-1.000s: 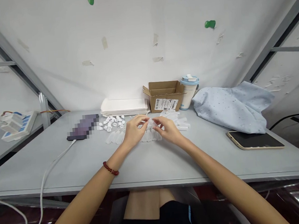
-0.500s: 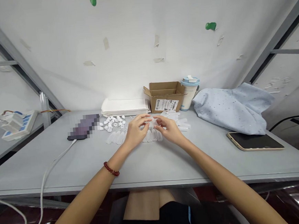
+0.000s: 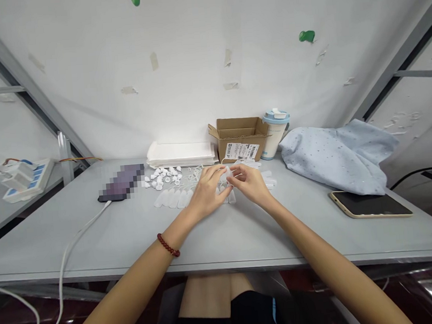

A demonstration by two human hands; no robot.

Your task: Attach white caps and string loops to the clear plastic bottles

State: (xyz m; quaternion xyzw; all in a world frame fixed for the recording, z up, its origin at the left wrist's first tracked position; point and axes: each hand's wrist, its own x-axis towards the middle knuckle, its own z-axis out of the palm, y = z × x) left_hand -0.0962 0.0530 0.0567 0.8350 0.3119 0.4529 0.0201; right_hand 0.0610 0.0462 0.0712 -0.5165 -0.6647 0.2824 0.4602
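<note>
Cardboard box [image 3: 239,139] behind pinched clear tube [image 3: 227,176]

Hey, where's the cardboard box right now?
In the head view, the cardboard box sits at the back of the table, just right of centre, between the stack of white sheets and the blue-lidded cup.

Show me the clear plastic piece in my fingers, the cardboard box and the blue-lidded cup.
clear plastic piece [image 3: 227,173]: head view, its visible upper end.
cardboard box [image 3: 240,151]: head view, front label.
blue-lidded cup [image 3: 273,141]: head view, white body.
</note>
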